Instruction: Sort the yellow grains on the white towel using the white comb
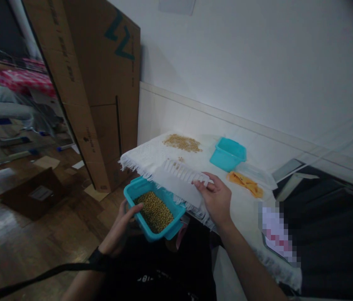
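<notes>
My left hand (121, 228) grips the near left side of a teal plastic box (154, 211) half full of yellow-green beans (155, 212), holding it just below the table's near edge. My right hand (216, 198) is closed on a white comb-like scraper (181, 177) whose toothed edge lies on the white fringed tablecloth (151, 154), right above the box. A heap of the same beans (182, 143) lies further back on the cloth, with a few loose ones (181, 159) between heap and scraper.
A second teal box (228, 154) stands on the table behind my right hand, next to a clear lid (254, 172) and a yellow-orange wrapper (245, 183). Tall cardboard boxes (101, 83) lean at the left. A flat cardboard piece (29, 192) lies on the wooden floor.
</notes>
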The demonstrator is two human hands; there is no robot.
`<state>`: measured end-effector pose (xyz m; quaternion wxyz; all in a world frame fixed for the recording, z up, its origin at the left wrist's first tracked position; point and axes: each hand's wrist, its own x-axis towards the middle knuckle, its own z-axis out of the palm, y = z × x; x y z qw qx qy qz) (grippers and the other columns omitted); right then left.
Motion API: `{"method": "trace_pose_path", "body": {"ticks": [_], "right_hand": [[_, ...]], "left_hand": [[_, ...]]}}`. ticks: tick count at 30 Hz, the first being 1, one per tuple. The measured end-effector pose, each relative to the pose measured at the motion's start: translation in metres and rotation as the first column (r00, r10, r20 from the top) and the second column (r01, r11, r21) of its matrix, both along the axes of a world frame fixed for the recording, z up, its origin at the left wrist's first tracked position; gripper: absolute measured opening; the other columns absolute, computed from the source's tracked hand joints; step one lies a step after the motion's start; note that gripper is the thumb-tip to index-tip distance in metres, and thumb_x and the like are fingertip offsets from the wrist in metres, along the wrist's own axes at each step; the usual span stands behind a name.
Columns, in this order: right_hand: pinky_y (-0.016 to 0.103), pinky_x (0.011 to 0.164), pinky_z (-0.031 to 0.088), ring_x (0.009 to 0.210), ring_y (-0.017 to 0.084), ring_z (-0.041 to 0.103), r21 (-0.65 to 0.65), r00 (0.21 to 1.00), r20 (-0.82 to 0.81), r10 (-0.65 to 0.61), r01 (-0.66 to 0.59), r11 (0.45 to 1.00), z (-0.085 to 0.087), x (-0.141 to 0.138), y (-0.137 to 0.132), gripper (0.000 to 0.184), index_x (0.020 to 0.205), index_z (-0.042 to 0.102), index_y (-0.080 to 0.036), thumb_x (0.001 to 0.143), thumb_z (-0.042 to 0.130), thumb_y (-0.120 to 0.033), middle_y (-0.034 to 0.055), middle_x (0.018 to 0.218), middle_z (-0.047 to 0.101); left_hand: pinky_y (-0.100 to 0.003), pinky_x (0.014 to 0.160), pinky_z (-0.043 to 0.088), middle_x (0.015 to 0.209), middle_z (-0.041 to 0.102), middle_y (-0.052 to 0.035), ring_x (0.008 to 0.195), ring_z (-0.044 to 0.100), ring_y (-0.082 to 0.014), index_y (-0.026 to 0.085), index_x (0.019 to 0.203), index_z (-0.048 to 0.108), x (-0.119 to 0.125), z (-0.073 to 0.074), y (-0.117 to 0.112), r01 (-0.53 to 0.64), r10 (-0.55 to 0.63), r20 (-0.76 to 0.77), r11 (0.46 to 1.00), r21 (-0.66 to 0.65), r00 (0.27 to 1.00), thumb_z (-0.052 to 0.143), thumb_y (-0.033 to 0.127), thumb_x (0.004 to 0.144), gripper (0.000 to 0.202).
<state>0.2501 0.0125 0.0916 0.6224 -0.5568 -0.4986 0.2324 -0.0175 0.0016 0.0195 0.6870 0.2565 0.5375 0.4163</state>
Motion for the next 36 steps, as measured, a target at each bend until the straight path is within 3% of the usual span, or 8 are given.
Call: {"method": "trace_pose_path", "body": {"ticks": [4, 8, 17, 28, 36], "right_hand": [[0.038, 0.071, 0.063, 0.081, 0.029, 0.08, 0.14, 0.984, 0.036, -0.173, 0.166, 0.976, 0.003, 0.021, 0.03, 0.051, 0.109, 0.072, -0.02, 0.073, 0.084, -0.055, 0.0081, 0.087, 0.082], [0.039, 0.077, 0.062, 0.085, 0.03, 0.08, 0.149, 0.957, 0.107, -0.27, 0.253, 0.956, -0.003, 0.046, 0.058, 0.051, 0.11, 0.073, -0.019, 0.074, 0.082, -0.054, 0.0083, 0.088, 0.082], [0.038, 0.073, 0.061, 0.081, 0.03, 0.079, 0.122, 0.958, 0.157, -0.241, 0.224, 0.967, -0.006, 0.044, 0.07, 0.05, 0.108, 0.074, -0.019, 0.073, 0.08, -0.053, 0.0077, 0.086, 0.082], [0.038, 0.07, 0.061, 0.079, 0.03, 0.078, 0.134, 0.97, 0.126, -0.206, 0.19, 0.973, 0.001, 0.036, 0.065, 0.05, 0.108, 0.074, -0.019, 0.072, 0.08, -0.054, 0.0078, 0.085, 0.082], [0.036, 0.067, 0.06, 0.075, 0.028, 0.078, 0.118, 0.972, 0.161, -0.17, 0.152, 0.981, 0.0, 0.031, 0.065, 0.048, 0.108, 0.074, -0.019, 0.074, 0.079, -0.052, 0.0062, 0.081, 0.081]], "left_hand": [[-0.051, 0.079, 0.065, 0.137, 0.065, -0.0144, 0.096, 0.077, -0.0318, 0.039, 0.156, 0.034, 0.002, -0.002, -0.001, -0.013, 0.013, 0.019, 1.0, -0.001, 1.0, 0.087, 0.053, 0.073, 0.1], [-0.051, 0.076, 0.065, 0.135, 0.066, -0.0145, 0.092, 0.078, -0.0312, 0.039, 0.154, 0.037, 0.0, -0.005, 0.001, -0.015, 0.015, 0.007, 1.0, 0.008, 1.0, 0.089, 0.053, 0.072, 0.098], [-0.05, 0.076, 0.065, 0.14, 0.063, -0.0156, 0.089, 0.078, -0.0303, 0.039, 0.155, 0.033, -0.001, -0.001, 0.003, -0.021, 0.021, 0.009, 1.0, -0.005, 1.0, 0.087, 0.052, 0.074, 0.098], [-0.045, 0.079, 0.066, 0.138, 0.064, -0.0117, 0.091, 0.078, -0.0268, 0.035, 0.147, 0.039, 0.004, 0.024, -0.011, 0.027, -0.029, 0.03, 0.998, 0.064, 0.999, 0.077, 0.05, 0.085, 0.075], [-0.046, 0.078, 0.066, 0.141, 0.062, -0.0134, 0.094, 0.078, -0.0292, 0.035, 0.148, 0.038, 0.004, 0.021, -0.01, 0.024, -0.027, 0.04, 0.997, 0.071, 0.999, 0.08, 0.049, 0.083, 0.078]]}}
